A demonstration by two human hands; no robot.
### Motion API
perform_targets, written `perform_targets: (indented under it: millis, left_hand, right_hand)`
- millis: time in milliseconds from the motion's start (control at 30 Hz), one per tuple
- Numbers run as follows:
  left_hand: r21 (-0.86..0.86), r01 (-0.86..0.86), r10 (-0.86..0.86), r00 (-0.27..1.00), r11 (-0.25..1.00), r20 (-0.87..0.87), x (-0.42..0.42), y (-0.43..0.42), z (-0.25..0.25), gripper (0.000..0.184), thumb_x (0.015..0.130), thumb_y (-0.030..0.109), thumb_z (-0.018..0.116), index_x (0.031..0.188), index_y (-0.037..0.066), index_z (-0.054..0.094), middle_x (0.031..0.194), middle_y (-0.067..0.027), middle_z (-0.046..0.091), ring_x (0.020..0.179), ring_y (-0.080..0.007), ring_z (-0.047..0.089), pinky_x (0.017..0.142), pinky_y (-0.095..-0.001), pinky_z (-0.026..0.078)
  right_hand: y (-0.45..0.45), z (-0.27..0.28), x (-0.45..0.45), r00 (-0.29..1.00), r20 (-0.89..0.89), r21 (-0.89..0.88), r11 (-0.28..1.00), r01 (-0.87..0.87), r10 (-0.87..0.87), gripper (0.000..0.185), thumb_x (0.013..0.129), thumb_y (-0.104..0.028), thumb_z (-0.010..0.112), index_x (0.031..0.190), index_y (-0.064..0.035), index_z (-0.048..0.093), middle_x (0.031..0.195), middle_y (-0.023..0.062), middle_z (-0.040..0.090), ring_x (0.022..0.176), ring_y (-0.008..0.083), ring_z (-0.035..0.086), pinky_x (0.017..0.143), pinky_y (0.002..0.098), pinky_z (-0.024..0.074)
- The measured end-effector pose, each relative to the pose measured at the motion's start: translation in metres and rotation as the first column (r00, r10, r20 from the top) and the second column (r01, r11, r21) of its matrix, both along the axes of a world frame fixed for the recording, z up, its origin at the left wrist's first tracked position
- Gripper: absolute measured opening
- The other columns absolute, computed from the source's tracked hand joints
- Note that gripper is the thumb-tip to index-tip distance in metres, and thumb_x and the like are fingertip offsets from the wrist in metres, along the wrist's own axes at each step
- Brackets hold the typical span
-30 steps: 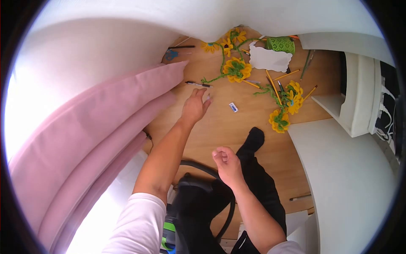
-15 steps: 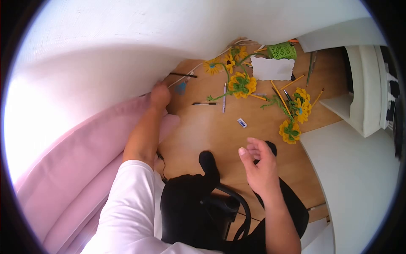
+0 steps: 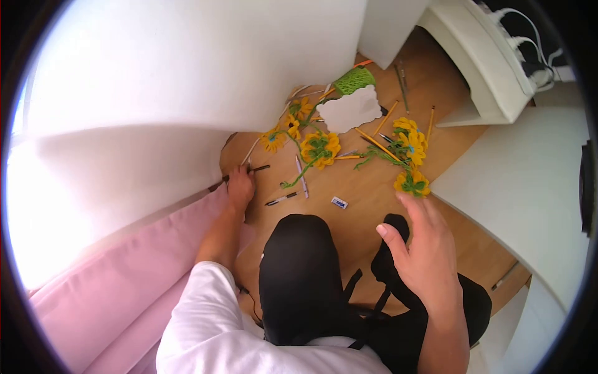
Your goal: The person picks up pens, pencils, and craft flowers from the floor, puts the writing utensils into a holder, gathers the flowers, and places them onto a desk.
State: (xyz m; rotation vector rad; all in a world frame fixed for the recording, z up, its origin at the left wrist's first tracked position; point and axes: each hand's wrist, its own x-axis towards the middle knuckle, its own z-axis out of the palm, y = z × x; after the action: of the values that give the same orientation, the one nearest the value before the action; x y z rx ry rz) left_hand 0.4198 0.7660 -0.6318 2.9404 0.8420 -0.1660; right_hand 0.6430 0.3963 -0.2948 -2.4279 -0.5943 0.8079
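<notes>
My left hand [image 3: 240, 188] is down on the floor in the corner between the white wall and the pink upholstered furniture. Its fingers are bent, and what lies under or in them is hidden. A dark pencil-like stick [image 3: 261, 167] lies right beside its fingertips. A black-and-clear pen [image 3: 282, 199] lies to its right. My right hand [image 3: 427, 249] hovers with nothing in it, thumb apart from the fingers. Just beyond its fingertips is a yellow crocheted-looking flower [image 3: 412, 183] with a green back; I cannot tell whether they touch.
More yellow flowers [image 3: 319, 149], yellow pencils [image 3: 386, 118], a lilac pen [image 3: 302, 177] and an eraser [image 3: 339, 202] are scattered over the wooden floor. A scalloped white card [image 3: 350, 110] leans by a green mesh cup [image 3: 355, 81]. White furniture [image 3: 511, 187] borders the right side.
The view has shifted, and my legs sit closer to the strewn items. My left hand now covers the spot where a small blue thing showed. My right hand has moved right, its fingers extended further.
</notes>
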Motion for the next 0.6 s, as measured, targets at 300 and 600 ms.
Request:
perform_targets:
  millis: [300,600]
  left_hand:
    - [-0.116,-0.134,0.118,0.984,0.984,-0.133,-0.004,-0.025,-0.016,0.031,0.092,0.027,0.057,0.107,0.0,0.056,0.097,-0.0225,0.062,0.096,-0.0404,0.058,0.088,-0.0507,0.044]
    - [-0.201,0.16,-0.097,0.952,0.966,0.291,0.134,-0.08,0.078,0.025,0.088,0.017,0.057,0.106,0.001,0.059,0.102,-0.0234,0.059,0.095,-0.0421,0.059,0.081,-0.0482,0.049]
  right_hand:
    - [-0.029,0.039,-0.047,0.977,0.215,-0.076,0.997,0.006,0.011,0.047,0.086,-0.028,0.068,0.121,-0.0001,0.054,0.103,0.0171,0.059,0.095,0.0354,0.057,0.084,0.0441,0.0459]
    - [-0.052,0.063,-0.065,0.982,0.13,-0.179,0.978,-0.112,0.136,0.05,0.087,-0.028,0.068,0.125,0.0001,0.052,0.103,0.0149,0.057,0.099,0.0306,0.057,0.088,0.0403,0.0448]
